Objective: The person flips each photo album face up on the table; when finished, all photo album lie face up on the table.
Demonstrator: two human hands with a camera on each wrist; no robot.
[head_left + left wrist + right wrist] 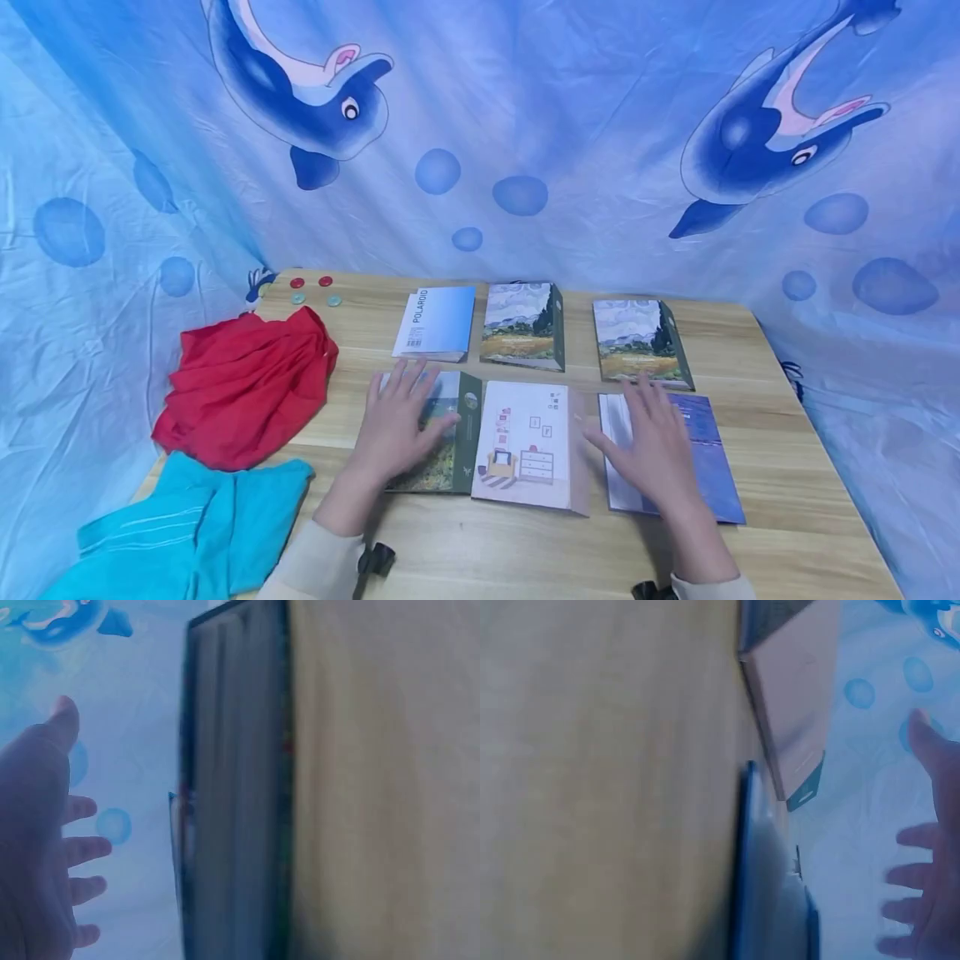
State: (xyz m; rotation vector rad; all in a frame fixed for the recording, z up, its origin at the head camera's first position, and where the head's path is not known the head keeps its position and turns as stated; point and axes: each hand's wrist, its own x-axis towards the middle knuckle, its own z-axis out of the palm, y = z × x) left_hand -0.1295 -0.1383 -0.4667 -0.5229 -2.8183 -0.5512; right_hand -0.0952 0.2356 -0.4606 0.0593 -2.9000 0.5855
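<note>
Way out left of the left hand there's a crumpled red cloth (247,392), soft and full of folds, with a teal cloth (195,525) carrying pale stripes just nearer the person. Beyond the red one sit red discs (297,283) and pale green discs (298,298), small and round.

Left hand (397,429): palm down, fingers spread wide and pretty straight, thumb angled inward, grip empty. It hovers over a green-spined book (442,454) with a painted, grassy-looking cover; the left wrist view shows a gap between them, plus a thick, blurry block of page edges. Past those fingertips lies a blue-to-white book (438,321) reading POLAROID.

Between the hands there's a white book (521,442), matte-looking, with a line-art armchair and drawers on the cover. Behind it is a landscape book (520,321), cypresses and golden field under a swirly sky.

Right hand (660,450): same deal, fingers spread wide, thumb pointing inward, nothing gripped. Right below it, with a gap showing in the right wrist view, is a purple-blue book (708,458) with a watery-looking cover and a pale strip down its left side. Just beyond those fingertips is a second landscape book (636,337), matching cover, dark green spine. All six rest on the wood-grain table (787,417).
</note>
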